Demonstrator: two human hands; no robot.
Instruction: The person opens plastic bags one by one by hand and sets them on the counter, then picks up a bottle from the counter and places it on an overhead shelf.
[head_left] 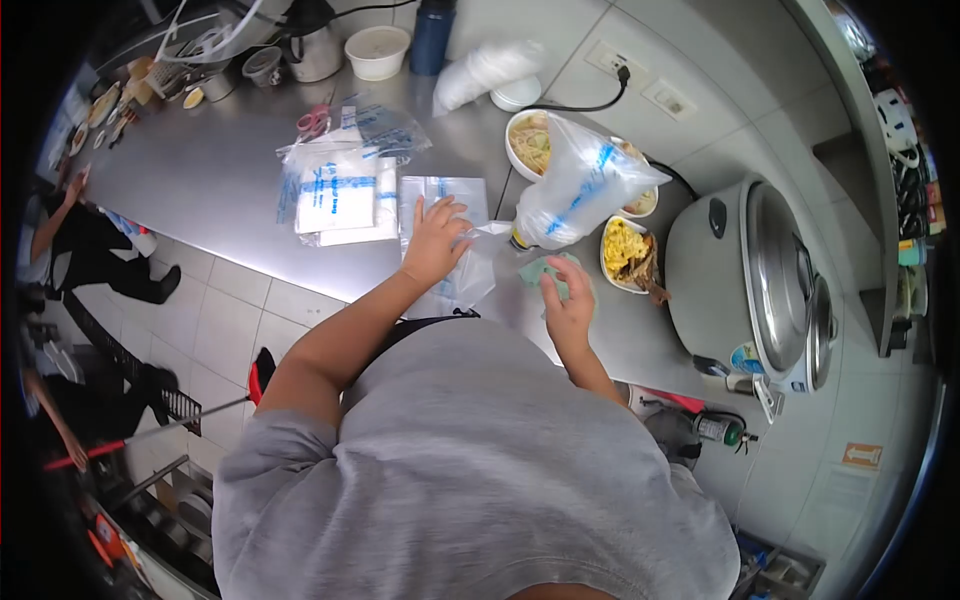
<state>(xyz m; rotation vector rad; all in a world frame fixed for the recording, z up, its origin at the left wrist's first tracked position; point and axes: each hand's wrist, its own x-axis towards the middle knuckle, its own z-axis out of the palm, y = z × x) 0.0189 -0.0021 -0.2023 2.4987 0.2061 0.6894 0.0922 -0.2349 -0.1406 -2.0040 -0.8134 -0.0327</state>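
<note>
My left hand (434, 240) lies with its fingers spread on a flat clear plastic bag (452, 193) on the steel counter. My right hand (568, 298) is over a small green cloth or sheet (540, 270), its fingers apart; whether it touches the green piece is hard to tell. Just beyond it stands a bulging plastic bag with blue print (585, 185), over something with a dark and yellow end at the counter. A stack of printed plastic bags (345, 195) lies left of my left hand.
White bowls of food (529, 143) and an oval dish with yellow food (627, 252) sit behind and right. A large steel cooker (735, 280) stands at the right. A blue bottle (432, 38) is at the wall. Other people (100, 250) are at far left.
</note>
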